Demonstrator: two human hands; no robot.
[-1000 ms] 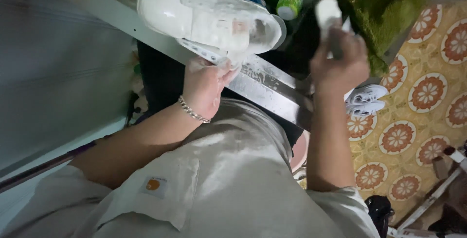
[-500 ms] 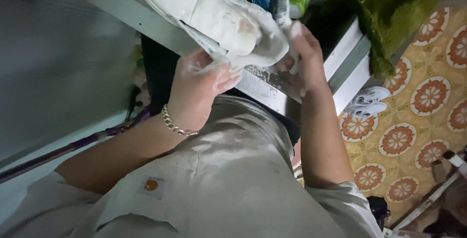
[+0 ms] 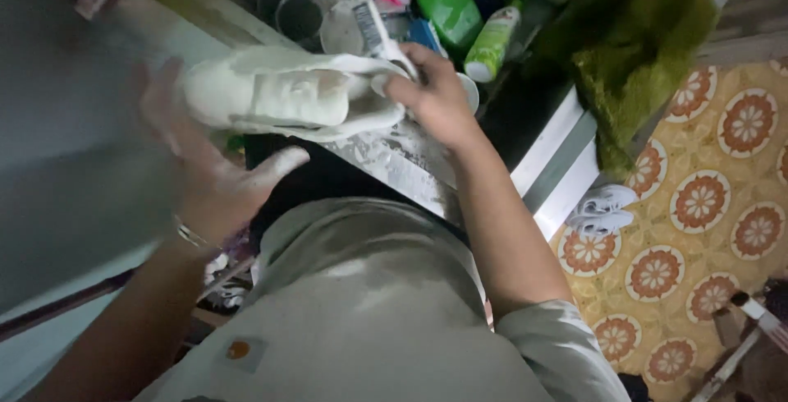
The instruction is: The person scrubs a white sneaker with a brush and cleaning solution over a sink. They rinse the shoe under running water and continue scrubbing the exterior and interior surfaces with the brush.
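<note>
The white shoe (image 3: 283, 98) is lying sideways above the counter (image 3: 394, 164), its long axis running left to right between the hands. The left hand (image 3: 205, 176) is cupping it wide from below; the right hand (image 3: 435, 94) is gripping a brush (image 3: 373, 28) at its right end.

Left hand (image 3: 205, 172): motion-blurred, finger outlines smeared; contact with white shoe (image 3: 279, 98) cannot be judged. Right hand (image 3: 435, 94): fingers curl over the shoe's right end, hiding it. Brush (image 3: 373, 28): handle hidden in that hand. Far bottles (image 3: 447, 4) and cups cut by top edge.
</note>
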